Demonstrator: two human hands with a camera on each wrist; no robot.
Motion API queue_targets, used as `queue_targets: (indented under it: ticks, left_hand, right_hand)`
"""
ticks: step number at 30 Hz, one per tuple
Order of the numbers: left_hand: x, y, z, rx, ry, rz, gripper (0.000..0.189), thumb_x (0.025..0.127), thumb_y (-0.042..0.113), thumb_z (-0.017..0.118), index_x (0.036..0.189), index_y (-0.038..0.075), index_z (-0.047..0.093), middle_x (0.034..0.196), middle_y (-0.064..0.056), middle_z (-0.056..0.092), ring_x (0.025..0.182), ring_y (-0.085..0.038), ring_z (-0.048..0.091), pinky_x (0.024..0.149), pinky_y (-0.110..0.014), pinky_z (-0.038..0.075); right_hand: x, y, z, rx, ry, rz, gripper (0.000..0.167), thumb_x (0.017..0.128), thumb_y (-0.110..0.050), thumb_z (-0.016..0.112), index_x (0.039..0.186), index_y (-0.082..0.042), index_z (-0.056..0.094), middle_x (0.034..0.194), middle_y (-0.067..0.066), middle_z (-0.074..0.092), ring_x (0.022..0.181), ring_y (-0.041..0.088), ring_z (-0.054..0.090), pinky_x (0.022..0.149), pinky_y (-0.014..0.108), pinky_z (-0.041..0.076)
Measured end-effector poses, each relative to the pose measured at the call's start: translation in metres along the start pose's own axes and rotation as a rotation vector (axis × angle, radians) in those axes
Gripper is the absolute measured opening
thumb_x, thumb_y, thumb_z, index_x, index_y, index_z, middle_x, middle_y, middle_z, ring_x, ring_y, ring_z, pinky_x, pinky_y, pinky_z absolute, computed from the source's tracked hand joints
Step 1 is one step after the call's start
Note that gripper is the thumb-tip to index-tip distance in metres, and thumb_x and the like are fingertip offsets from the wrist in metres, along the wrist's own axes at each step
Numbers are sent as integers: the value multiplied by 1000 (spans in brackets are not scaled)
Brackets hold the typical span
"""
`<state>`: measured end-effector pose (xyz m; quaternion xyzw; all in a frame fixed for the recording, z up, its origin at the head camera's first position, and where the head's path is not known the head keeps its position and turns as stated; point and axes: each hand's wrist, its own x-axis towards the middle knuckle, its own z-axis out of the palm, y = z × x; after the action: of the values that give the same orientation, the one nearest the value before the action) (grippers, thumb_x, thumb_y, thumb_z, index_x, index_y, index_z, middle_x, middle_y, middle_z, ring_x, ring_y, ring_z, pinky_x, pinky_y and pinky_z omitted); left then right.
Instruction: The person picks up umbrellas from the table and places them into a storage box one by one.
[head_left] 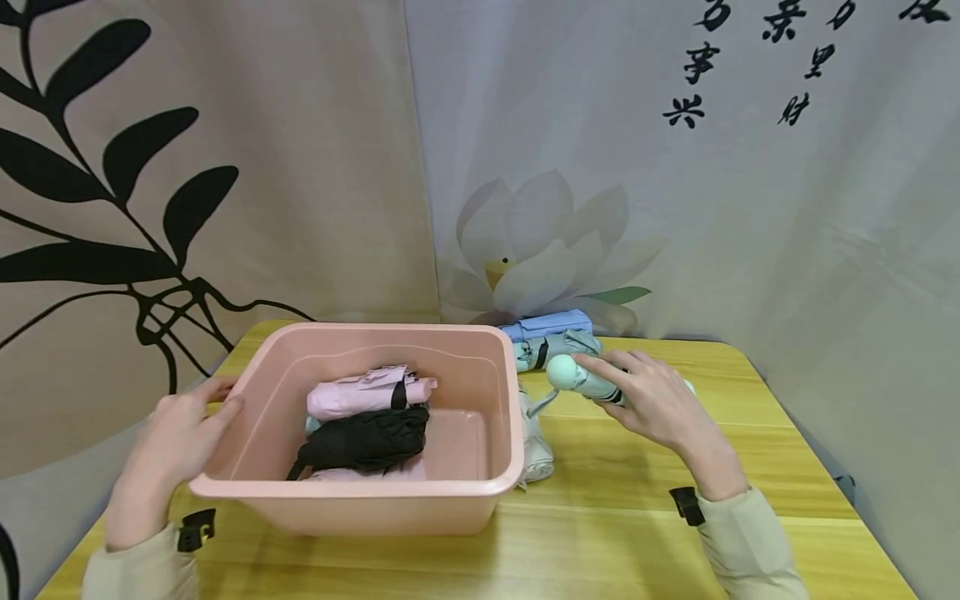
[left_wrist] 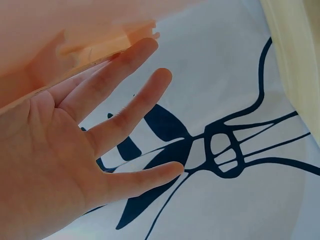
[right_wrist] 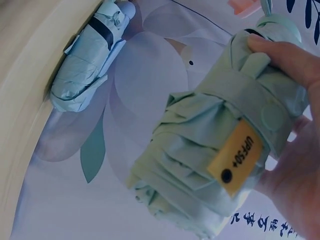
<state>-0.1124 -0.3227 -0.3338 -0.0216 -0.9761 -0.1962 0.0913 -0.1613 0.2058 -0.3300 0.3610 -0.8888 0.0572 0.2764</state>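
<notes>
A pink plastic tub (head_left: pixel 480 492) stands on the yellow wooden table (head_left: pixel 615 533). It holds a folded pink umbrella (head_left: pixel 352 396) and a folded black umbrella (head_left: pixel 363 440). My left hand (head_left: pixel 176 437) rests with straight fingers (left_wrist: pixel 125 112) against the tub's left rim (left_wrist: pixel 60 50). My right hand (head_left: pixel 652 400) grips a folded mint-green umbrella (head_left: pixel 581 379) (right_wrist: pixel 215 160) just right of the tub; it bears a yellow tag (right_wrist: pixel 235 157). Behind it lie a teal folded umbrella (head_left: pixel 555 348) (right_wrist: pixel 87 65) and a blue one (head_left: pixel 547 323).
A white folded umbrella (head_left: pixel 534 442) lies against the tub's right wall. Printed cloth backdrops (head_left: pixel 675 208) close off the table at the back and both sides. Bare tabletop shows to the right and in front of the tub.
</notes>
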Motion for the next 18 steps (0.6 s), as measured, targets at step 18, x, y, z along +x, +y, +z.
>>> queue_targets:
  ticks: [18]
  left_hand:
    - [-1,1,3,-32,11,-38,47,100,29,42,131,-6,48,124,-35,55,111,-57,48,81,-63,43]
  right_hand:
    - [46,-19,-12,2,66,-66,69,68,-15,84,131,-23,57,113,8,66,95,30,62,70,44,54]
